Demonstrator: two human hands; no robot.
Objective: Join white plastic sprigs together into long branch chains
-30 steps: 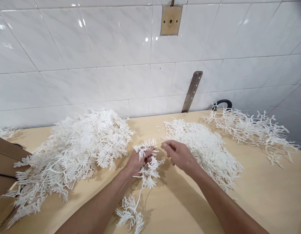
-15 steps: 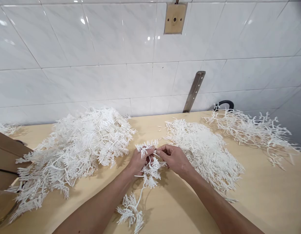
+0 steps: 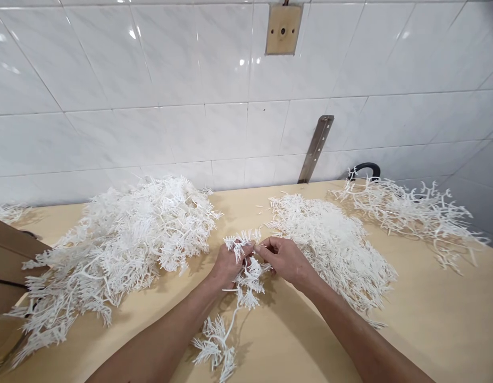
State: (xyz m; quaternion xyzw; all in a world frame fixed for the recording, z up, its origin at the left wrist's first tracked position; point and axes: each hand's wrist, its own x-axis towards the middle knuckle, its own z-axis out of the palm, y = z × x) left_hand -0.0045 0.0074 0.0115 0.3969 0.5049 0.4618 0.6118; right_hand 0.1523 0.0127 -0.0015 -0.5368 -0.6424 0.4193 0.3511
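Near the middle of the table, my left hand (image 3: 229, 261) is closed around a white plastic artificial branch (image 3: 251, 276) with tufts of thin needles. The branch's lower stem and tufts trail down toward the table's front. My right hand (image 3: 284, 259) meets it from the other side, thumb and forefinger pinched at the branch beside my left fingertips. Whatever small piece lies in that pinch is too small to make out. A large heap of tufted white branches (image 3: 150, 229) lies to the left. Close behind my right hand is a pile of loose white needle sprigs (image 3: 334, 244).
Bare forked white stems (image 3: 406, 207) lie at the far right by a black curved handle (image 3: 366, 169). A brown cardboard box (image 3: 10, 255) stands at the left edge. A metal bracket (image 3: 316, 149) leans at the tiled wall behind the wooden table (image 3: 441, 319).
Both hands stay at almost the same spot, fingers still meeting at the branch. The whole view has shifted very slightly.
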